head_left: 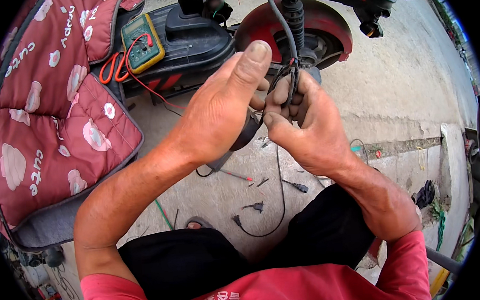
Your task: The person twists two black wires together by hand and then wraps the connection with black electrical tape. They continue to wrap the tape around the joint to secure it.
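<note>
A grey cable hangs down from the scooter, ending in dark, taped-looking wires. My right hand is closed around these wires, thumb and fingers pinching them. Close on its left, my left hand has its thumb pointing up and its fingers curled, mostly hidden behind the palm. Beneath that palm shows a dark rounded thing that looks like a roll of black tape. A dark strip runs from it up toward the wires between my hands.
The scooter's red rear wheel cover and shock absorber stand ahead. A green-yellow multimeter with red leads rests on the black footboard. A red padded cover drapes at left. Plug leads lie on the concrete ground.
</note>
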`<move>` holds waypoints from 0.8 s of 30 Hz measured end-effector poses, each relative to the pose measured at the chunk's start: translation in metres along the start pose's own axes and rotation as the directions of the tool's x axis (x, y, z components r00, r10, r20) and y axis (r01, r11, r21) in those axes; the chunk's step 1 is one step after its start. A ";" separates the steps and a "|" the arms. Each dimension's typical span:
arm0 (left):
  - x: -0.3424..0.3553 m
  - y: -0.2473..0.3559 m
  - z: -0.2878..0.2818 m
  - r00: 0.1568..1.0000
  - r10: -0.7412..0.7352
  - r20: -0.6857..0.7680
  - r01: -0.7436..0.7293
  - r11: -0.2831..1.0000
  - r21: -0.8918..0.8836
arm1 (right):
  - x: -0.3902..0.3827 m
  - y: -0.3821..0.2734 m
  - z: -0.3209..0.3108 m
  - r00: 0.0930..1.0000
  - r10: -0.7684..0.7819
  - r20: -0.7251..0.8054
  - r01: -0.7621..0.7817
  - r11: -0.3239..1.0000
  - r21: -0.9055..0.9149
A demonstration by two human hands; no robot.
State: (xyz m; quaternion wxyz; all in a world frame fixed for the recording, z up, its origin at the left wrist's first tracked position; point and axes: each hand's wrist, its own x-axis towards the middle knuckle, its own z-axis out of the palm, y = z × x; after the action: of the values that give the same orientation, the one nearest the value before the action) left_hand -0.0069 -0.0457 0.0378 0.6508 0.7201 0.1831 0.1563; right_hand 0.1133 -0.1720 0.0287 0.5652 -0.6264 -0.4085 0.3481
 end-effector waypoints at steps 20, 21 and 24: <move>0.002 0.000 0.010 0.997 0.023 0.073 -0.036 0.985 0.169 | 0.000 -0.009 -0.005 0.999 0.024 0.043 -0.023 0.999 -0.030; 0.001 -0.001 0.009 0.996 0.030 0.082 -0.043 0.986 0.163 | 0.000 -0.009 -0.003 0.998 0.027 0.049 -0.027 1.000 -0.014; -0.001 -0.005 0.009 0.994 0.046 0.096 -0.063 0.981 0.182 | 0.000 -0.008 0.003 0.997 0.066 0.046 -0.066 0.998 0.010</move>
State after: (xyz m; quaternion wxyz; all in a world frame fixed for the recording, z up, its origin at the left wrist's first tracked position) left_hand -0.0035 -0.0534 0.0322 0.5842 0.7886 0.1472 0.1233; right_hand 0.1099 -0.1709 0.0361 0.5473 -0.6283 -0.3985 0.3832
